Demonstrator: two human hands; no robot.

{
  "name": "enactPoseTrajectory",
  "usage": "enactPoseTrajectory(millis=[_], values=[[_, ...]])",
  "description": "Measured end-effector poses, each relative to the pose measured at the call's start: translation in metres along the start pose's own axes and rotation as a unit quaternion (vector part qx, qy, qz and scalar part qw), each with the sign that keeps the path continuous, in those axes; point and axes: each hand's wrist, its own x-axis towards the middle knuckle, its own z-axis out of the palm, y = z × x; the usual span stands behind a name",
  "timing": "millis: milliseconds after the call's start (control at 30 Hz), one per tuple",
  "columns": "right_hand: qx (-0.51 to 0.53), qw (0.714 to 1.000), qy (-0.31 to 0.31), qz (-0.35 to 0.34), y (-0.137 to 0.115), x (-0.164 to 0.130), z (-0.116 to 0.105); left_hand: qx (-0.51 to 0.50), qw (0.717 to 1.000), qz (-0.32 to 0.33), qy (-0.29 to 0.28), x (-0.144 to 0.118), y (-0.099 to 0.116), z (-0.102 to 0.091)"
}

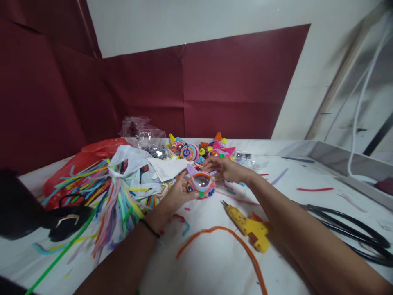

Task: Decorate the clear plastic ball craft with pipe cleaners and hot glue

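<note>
At the far left, a red plastic bag (89,153) lies behind a loose spread of fuzzy craft stems (112,213), many of them gathered in a white plastic bag (129,157), with a clear plastic bag (143,129) behind it. A sheet of white paper (168,167) lies just right of these. Near the middle of the tabletop (159,266), the left hand (181,190) holds a colorful craft piece (201,182), fingers and thumb closed about its left side and lower edge. The piece has a clear, shiny window ringed in orange and pink, bright bits around it and a purple point on top. It looks light, with a soft, fuzzy covering over what is probably a stiff body; the window seems slippery and easily smudged, and the stuck-on bits could well pull loose, so the outer rim appears the safest place to take hold. Similar decorated pieces (190,151) sit behind it. The right hand (222,168) curves in at the upper right edge, fingers bent; whether they pinch the piece or only rest against it cannot be told. Nearer the person lies a long orange strip (221,228), then a yellow glue gun (245,223) beside the right forearm, and past that a short red strip (315,189) and a looped black cable (380,241).
</note>
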Motion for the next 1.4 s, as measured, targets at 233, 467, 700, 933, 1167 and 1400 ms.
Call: enactPoseTrajectory(millis=[233, 467, 700, 933, 1167, 1400], values=[[-0.007, 1.000, 0.000, -0.011, 0.004, 0.002, 0.000, 0.016, 1.000, 0.003, 0.016, -0.001, 0.000, 0.001], [-0.013, 1.000, -0.006, -0.011, 0.002, 0.003, -0.001, 0.023, 1.000, 0.001, 0.017, -0.001, -0.004, -0.003], [-0.022, 1.000, -0.008, -0.015, 0.001, 0.002, 0.000, -0.004, 1.000, 0.005, 0.029, -0.005, 0.009, 0.009], [-0.051, 0.998, -0.019, -0.034, -0.004, 0.003, 0.002, 0.028, 0.996, -0.004, 0.080, -0.006, 0.007, 0.014], [-0.076, 0.996, -0.007, -0.044, -0.005, 0.003, 0.004, 0.061, 0.994, -0.009, 0.087, -0.008, 0.009, 0.016], [-0.078, 0.996, -0.008, -0.043, -0.006, 0.003, 0.005, 0.070, 0.993, -0.010, 0.091, -0.007, 0.004, 0.014]])
